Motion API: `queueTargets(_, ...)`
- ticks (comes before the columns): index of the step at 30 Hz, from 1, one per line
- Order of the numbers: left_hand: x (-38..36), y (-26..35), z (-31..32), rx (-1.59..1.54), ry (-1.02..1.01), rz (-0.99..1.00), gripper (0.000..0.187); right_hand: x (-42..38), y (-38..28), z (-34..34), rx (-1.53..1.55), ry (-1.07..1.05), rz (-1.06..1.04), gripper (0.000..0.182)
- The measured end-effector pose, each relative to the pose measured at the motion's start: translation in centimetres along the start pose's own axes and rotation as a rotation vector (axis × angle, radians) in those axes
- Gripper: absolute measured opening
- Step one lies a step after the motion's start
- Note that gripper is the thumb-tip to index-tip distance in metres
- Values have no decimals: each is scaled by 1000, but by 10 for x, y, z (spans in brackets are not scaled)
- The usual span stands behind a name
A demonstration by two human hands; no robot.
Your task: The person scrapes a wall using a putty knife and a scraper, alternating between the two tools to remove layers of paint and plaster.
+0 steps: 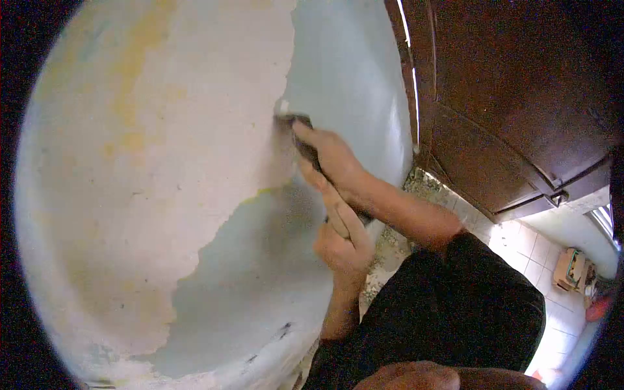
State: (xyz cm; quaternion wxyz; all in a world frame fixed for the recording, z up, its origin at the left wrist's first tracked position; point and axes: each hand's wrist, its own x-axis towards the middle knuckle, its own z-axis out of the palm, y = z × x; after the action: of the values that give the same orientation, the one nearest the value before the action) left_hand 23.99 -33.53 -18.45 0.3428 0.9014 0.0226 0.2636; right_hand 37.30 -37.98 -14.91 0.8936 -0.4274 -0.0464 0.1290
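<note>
My right hand (335,159) is wrapped round the dark handle of a scraper (304,140). Its wide dark edge rests against the wall, where pale blue-green paint (338,71) meets a bare whitish-pink patch (195,117). Lower along the same tool, my left hand (344,240) grips near the handle's rear end, with a finger stretched along it towards the edge. Both hands are slightly blurred, and part of the handle is hidden behind them. Yellow stains mark the bare patch.
A dark brown wooden door (507,84) with a metal knob (559,197) stands at the upper right. Debris (426,185) lies on the floor by the wall. Pale floor tiles (520,244) and a cardboard box (570,268) are at the right. Bare skin shows at the bottom edge.
</note>
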Motion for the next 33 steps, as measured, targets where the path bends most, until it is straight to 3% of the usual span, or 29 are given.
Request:
queueTargets(1,-1,-1,0,9,-1,-27,33,-5,-7,3,0,-4,28,47)
queueTargets(3,14,-3,4,57,77,164,27,-5,-32,10,167,-7,115,42)
queueTargets(6,-2,-16,23,85,125,133,23,-8,-15,-1,-32,-58,75,40)
queueTargets(10,2,-12,26,315,63,132,25,-2,-34,2,89,-90,194,40)
queueTargets(13,19,-16,31,320,201,247,30,13,-48,0,141,-46,-2,40)
queueTargets(15,13,-12,29,-26,109,78,28,4,-44,-6,4,-92,49,40)
queueTargets(19,0,0,35,-83,210,10,28,-5,-23,-6,-2,-90,61,44)
queueTargets(22,21,4,29,30,130,10,34,11,-39,-11,-178,-106,28,46)
queueTargets(24,42,14,20,5,97,-54,41,33,-40,-12,95,-65,-43,46)
queueTargets(25,37,14,17,5,114,-43,41,29,-35,-12,92,-81,-54,46)
queueTargets(27,15,5,14,-2,-22,-207,46,11,-17,-18,5,-136,-7,42)
queueTargets(29,-18,3,14,7,34,-87,49,-20,7,-34,-92,-237,72,39)
queueTargets(31,-58,-38,27,101,16,58,37,-35,55,-67,61,-238,168,38)
queueTargets(33,-84,-53,30,106,13,24,42,-53,84,-109,92,-132,291,42)
